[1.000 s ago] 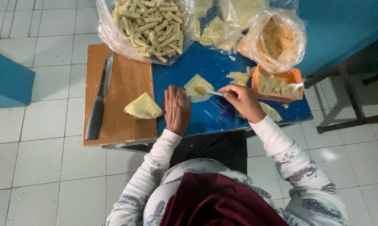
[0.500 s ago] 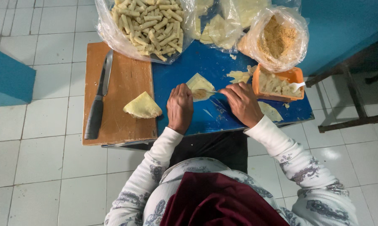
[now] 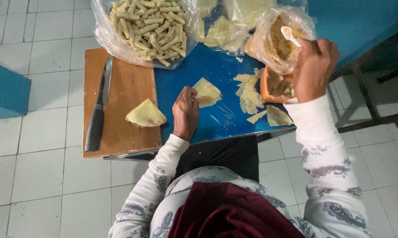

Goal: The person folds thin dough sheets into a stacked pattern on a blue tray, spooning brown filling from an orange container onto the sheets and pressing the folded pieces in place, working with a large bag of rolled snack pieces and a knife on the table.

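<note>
Left hand (image 3: 185,112) flat, pinning filled wrapper (image 3: 206,92) mid-desk (image 3: 185,70); right hand (image 3: 313,68) grip clamped on white spoon (image 3: 290,35) over crumb bag (image 3: 278,44).

a home food-prep spot on a white tiled floor (image 3: 44,185). a low blue-topped table (image 3: 216,75) carries a brown wooden cutting board (image 3: 124,88) with a black-handled kitchen knife (image 3: 98,110) at its left end, and clear plastic bags of rolled pastry sticks (image 3: 144,28) along its far edge.

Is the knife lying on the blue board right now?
No, the knife lies on the wooden board, beside the blue one.

pale wrapper (image 3: 206,91) flat on blue table, white spoon (image 3: 290,35) raised
</note>
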